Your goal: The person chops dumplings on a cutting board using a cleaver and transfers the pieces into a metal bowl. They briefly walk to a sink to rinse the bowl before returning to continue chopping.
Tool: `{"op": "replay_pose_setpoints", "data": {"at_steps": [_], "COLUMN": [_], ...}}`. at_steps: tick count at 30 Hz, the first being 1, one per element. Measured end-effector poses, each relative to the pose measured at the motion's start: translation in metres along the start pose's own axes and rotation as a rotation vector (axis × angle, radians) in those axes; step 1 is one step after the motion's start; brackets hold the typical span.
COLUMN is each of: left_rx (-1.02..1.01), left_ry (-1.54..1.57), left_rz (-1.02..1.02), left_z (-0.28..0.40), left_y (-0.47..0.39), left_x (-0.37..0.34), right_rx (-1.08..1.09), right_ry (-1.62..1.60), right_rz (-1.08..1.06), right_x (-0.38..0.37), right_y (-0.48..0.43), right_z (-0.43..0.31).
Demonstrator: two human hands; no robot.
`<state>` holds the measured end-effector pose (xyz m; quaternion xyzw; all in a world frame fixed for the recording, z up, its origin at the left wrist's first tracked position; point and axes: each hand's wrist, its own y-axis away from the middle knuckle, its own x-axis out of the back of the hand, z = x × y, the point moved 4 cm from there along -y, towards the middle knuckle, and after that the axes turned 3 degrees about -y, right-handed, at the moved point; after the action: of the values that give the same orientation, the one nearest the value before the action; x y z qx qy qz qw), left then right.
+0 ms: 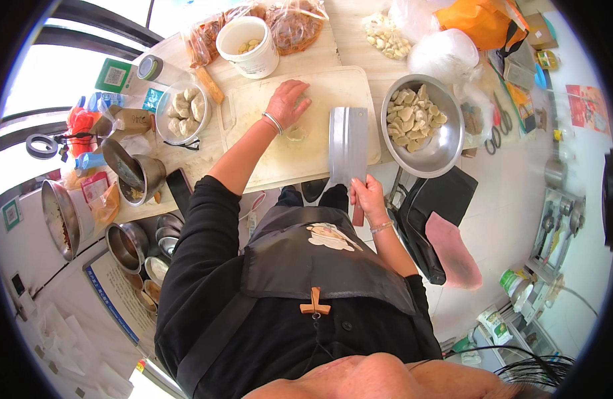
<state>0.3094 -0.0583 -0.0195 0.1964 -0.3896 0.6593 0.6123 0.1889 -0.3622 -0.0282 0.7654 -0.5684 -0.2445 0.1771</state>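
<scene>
My right hand (367, 195) grips the reddish handle of a broad steel cleaver (348, 144), whose blade points away from me over the right part of a pale cutting board (256, 164). My left hand (288, 103) rests on the board, thumb apart from the fingers; nothing shows in its grasp. A thin pale slice (296, 133) lies flat below that hand. Right of the blade, a steel bowl (426, 162) contains many pale, irregular slices (411, 117). To the left, a clear round container (159, 119) carries several whole pale lumps (184, 112).
Behind the board stand a white bucket (251, 60) and bags of reddish-brown food (294, 30). Peeled cloves (386, 37) in a bag lie farther right. A steel pot (149, 172) and a phone (179, 187) occupy the left edge; scissors (501, 119) lie right. A black chair (438, 199) is below the bowl.
</scene>
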Motion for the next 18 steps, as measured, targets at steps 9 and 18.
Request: {"op": "replay_pose_setpoints", "data": {"at_steps": [9, 18], "left_rx": [-0.026, 0.079], "left_ry": [-0.198, 0.061], "left_rz": [0.102, 0.215], "left_z": [0.008, -0.003], "left_y": [0.030, 0.045], "left_x": [0.027, 0.014], "right_rx": [-0.036, -0.074], "right_ry": [-0.065, -0.042], "right_rz": [0.012, -0.035], "right_x": [-0.035, -0.133], "right_y": [-0.022, -0.048], "right_z": [0.011, 0.009]}}
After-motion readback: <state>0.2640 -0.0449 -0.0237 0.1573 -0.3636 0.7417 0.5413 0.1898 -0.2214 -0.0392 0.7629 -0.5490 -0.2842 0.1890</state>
